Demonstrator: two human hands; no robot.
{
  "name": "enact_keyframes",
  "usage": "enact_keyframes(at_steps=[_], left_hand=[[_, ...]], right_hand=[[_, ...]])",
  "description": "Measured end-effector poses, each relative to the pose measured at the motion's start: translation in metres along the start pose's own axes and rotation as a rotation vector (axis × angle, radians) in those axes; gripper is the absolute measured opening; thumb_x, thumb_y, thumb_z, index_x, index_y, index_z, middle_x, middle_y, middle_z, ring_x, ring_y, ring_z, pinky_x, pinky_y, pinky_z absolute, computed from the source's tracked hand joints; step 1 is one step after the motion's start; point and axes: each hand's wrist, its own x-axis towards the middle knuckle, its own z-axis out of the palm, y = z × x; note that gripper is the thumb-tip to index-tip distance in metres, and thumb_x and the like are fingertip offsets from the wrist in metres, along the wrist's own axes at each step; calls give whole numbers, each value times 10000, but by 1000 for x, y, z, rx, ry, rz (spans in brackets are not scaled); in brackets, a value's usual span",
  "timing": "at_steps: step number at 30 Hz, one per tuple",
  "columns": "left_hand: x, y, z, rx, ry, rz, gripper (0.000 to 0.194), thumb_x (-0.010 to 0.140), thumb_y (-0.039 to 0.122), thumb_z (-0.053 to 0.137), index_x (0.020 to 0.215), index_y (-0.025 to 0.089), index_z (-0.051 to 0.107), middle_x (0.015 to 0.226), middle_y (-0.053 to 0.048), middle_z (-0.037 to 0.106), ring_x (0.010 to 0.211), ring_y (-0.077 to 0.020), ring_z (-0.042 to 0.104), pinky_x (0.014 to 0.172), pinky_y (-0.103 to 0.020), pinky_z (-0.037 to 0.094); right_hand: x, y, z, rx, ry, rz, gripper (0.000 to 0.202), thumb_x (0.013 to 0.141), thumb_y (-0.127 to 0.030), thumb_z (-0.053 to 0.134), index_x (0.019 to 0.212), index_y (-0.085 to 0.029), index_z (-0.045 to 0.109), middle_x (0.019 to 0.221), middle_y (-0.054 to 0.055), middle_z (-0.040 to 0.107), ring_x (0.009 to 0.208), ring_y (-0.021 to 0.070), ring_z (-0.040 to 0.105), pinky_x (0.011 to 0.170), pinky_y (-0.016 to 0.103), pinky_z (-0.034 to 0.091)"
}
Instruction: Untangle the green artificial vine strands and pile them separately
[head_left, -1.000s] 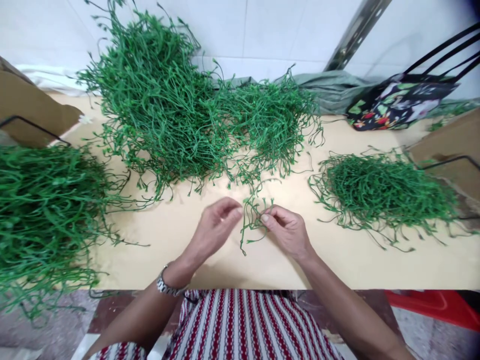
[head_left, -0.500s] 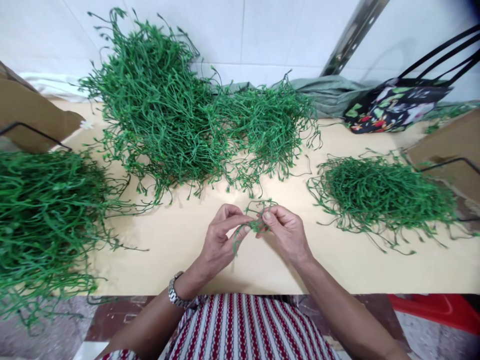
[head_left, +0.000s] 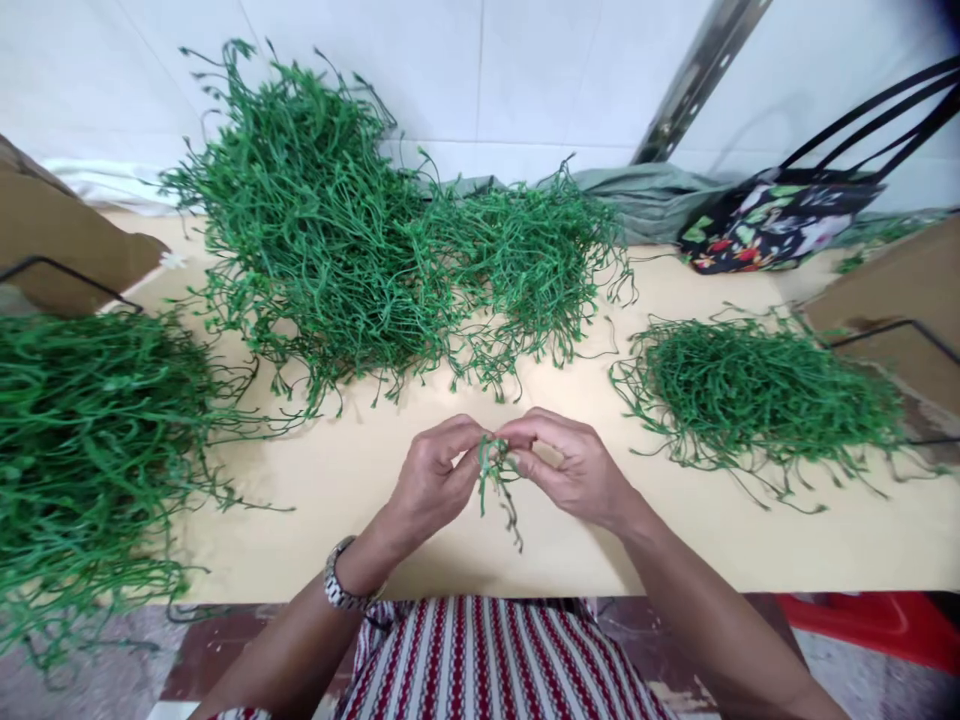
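Between my two hands is a small green stem piece (head_left: 495,465) with thin branching strands that hang down toward me. My left hand (head_left: 439,475), with a metal watch (head_left: 339,577) on its wrist, pinches it from the left. From the right, my right hand (head_left: 566,465) pinches it with thumb and forefinger. Both sets of fingertips nearly meet, just above the cream tabletop (head_left: 315,525). Behind the hands lies a tall pile of similar green stems (head_left: 322,230), running into a lower heap (head_left: 525,260) on its right.
More green stems lie in a big heap (head_left: 82,440) at left, spilling over the table's front edge, and in a pile (head_left: 757,390) at right. Cardboard pieces (head_left: 67,240) stand at both sides. A floral bag (head_left: 772,220) sits at the back right, near a metal post (head_left: 697,85).
The fingers of both hands have shifted on the stem piece. Its strands, spread across and above the fingers before, now hang down between the hands. The whole view has moved slightly.
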Motion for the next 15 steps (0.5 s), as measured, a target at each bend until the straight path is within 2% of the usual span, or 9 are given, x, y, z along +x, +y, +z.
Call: enact_keyframes(at_steps=[4, 7, 11, 15], left_hand=[[-3, 0, 6, 75, 105, 55, 151, 820, 135, 497, 712, 131, 602, 638, -22, 528, 598, -109, 487, 555, -224, 373], [-4, 2, 8, 117, 148, 78, 98, 800, 125, 524, 721, 131, 582, 626, -12, 502, 611, -114, 474, 580, -236, 371], [-3, 4, 5, 22, 51, 13, 119, 802, 132, 505, 693, 144, 550, 629, -1, 490, 624, -117, 463, 623, -257, 367], [-1, 6, 1, -29, -31, -69, 112, 796, 146, 495, 704, 153, 559, 650, -6, 523, 671, -132, 472, 668, -274, 364]], right_hand=[[-12, 5, 15, 81, 97, 99, 117, 801, -143, 520, 911, -167, 553, 714, 10, 560, 647, 100, 532, 589, 211, 442], [-17, 8, 18, 211, 90, 185, 85, 783, -194, 569, 857, -176, 530, 709, -4, 534, 638, 96, 513, 587, 214, 433], [-16, 10, 15, 333, 58, 183, 86, 767, -206, 609, 810, -176, 540, 754, 5, 527, 697, 104, 510, 636, 230, 424], [-16, 10, 14, 423, 83, 142, 107, 747, -192, 638, 766, -173, 535, 804, 19, 539, 750, 112, 523, 670, 238, 427]])
